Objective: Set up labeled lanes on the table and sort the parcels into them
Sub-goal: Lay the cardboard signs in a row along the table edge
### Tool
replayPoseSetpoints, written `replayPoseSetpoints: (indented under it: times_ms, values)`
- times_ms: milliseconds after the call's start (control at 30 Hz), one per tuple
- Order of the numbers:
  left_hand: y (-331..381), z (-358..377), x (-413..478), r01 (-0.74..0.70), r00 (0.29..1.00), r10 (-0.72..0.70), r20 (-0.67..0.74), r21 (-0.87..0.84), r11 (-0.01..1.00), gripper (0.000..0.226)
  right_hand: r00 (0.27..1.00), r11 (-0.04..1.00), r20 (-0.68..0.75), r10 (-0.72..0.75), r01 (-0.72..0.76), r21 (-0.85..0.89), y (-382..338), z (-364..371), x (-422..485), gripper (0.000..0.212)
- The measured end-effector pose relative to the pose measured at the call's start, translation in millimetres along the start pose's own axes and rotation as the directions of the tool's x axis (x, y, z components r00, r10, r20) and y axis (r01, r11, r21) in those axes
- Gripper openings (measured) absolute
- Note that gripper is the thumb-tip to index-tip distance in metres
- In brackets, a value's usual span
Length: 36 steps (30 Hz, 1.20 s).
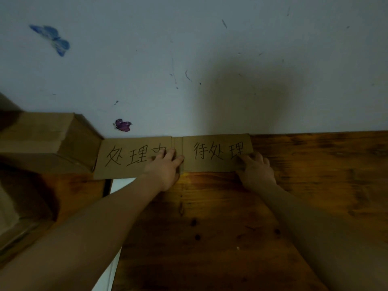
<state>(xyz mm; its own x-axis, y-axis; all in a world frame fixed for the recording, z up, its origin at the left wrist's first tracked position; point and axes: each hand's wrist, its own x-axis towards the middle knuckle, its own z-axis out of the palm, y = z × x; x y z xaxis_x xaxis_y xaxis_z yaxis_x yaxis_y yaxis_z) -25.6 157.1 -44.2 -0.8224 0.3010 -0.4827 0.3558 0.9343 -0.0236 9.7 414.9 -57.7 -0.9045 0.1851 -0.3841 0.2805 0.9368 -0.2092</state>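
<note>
Wall (210,49): pale, scuffed, fills the upper half of the view; serves as the backstop the labels lean against.

Table (231,227): dark-stained wood, runs along the wall's foot; its near surface is bare, presumably kept free as lane space.

Cardboard boxes (46,143): stacked at far left, just beside the left label and off the table's left end — likely the parcels awaiting sorting, though no address marks can be read.

Left label (126,158): brown cardboard strip with handwritten characters, propped at the table's back edge against the wall; its right end overlaps or abuts the neighbouring strip, which of the two cannot be told.

Right label (214,153): a matching strip with different characters, set immediately right of the first so the two lane headings read as one row.

Left hand (165,166): palm down, fingers spread and flat over the seam between the strips, pressing, not gripping — apparently to hold the alignment.

Right hand (255,166): fingers curled over the right label's lower right corner; whether they pinch the card or merely press it cannot be told.

Blue butterfly decal (52,39), purple butterfly decal (123,125): wall ornaments, no part in the task.

Stage, by judgement: lane-labelling under way, sorting not yet begun.
</note>
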Motion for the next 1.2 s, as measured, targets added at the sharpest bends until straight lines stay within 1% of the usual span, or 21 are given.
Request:
replayPoseSetpoints:
  times_ms: [100, 233, 367, 500, 567, 667, 733, 767, 833, 900, 967, 1000, 1067, 1133, 1200]
  values:
    - [1, -3, 2, -0.019, 0.999, 0.018, 0.028, 0.041, 0.999, 0.059, 1.000, 0.999, 0.003, 0.022, -0.022, -0.036, 4, -5, 0, 0.056]
    - [0, -1, 2, -0.045, 0.999, 0.043, 0.026, 0.076, 0.996, 0.058, 0.998, 0.998, 0.016, 0.058, -0.058, -0.025, 9, -7, -2, 0.057]
    - [0, 0, 0, -0.044, 0.999, 0.044, 0.015, 0.047, 0.998, 0.057, 0.998, 0.998, 0.029, 0.064, -0.064, -0.021, -1, -4, -5, 0.057]
    - [2, 5, 0, -0.031, 0.999, 0.031, 0.041, -0.004, 1.000, 0.061, 0.997, 0.997, 0.033, 0.075, -0.075, -0.025, -3, -5, -6, 0.057]
    - [-2, 5, -2, -0.038, 0.999, 0.039, 0.018, -0.059, 0.998, 0.065, 0.996, 0.995, 0.024, 0.084, -0.083, -0.046, -5, -9, -7, 0.059]
    - [-21, 4, -11, -0.059, 0.995, 0.049, -0.085, -0.124, 0.991, 0.069, 0.999, 0.999, -0.010, 0.044, -0.044, -0.027, -23, -12, -9, 0.059]
    - [-39, 6, -20, -0.006, 0.989, -0.029, -0.146, -0.229, 0.974, 0.070, 0.999, 0.999, -0.017, -0.032, 0.032, -0.013, -47, -9, -9, 0.055]
    - [-50, 7, -25, 0.039, 0.980, -0.097, -0.174, -0.308, 0.951, 0.069, 0.996, 0.996, -0.009, -0.084, 0.084, -0.012, -61, -7, -9, 0.053]
    - [-72, 8, -36, 0.150, 0.941, -0.273, -0.201, -0.476, 0.867, 0.065, 0.981, 0.981, 0.026, -0.193, 0.192, 0.028, -94, 0, -10, 0.052]
    - [-92, 11, -46, 0.288, 0.890, -0.430, -0.153, -0.541, 0.790, 0.059, 0.960, 0.958, 0.075, -0.269, 0.259, 0.122, -127, 5, -15, 0.053]
    - [-108, 16, -52, 0.416, 0.848, -0.528, -0.058, -0.544, 0.728, 0.056, 0.943, 0.938, 0.118, -0.310, 0.284, 0.200, -151, 13, -20, 0.055]
    - [-113, 19, -53, 0.460, 0.830, -0.558, -0.002, -0.563, 0.686, 0.055, 0.936, 0.933, 0.140, -0.322, 0.289, 0.216, -160, 18, -21, 0.055]
    - [-120, 25, -51, 0.498, 0.805, -0.589, 0.068, -0.616, 0.610, 0.056, 0.928, 0.935, 0.187, -0.322, 0.281, 0.214, -174, 25, -20, 0.058]
    - [-123, 27, -47, 0.517, 0.782, -0.617, 0.091, -0.648, 0.559, 0.064, 0.935, 0.951, 0.227, -0.274, 0.229, 0.206, -183, 27, -19, 0.062]
    - [-122, 27, -43, 0.550, 0.751, -0.650, 0.118, -0.657, 0.516, 0.069, 0.954, 0.972, 0.225, -0.196, 0.159, 0.173, -189, 26, -17, 0.060]
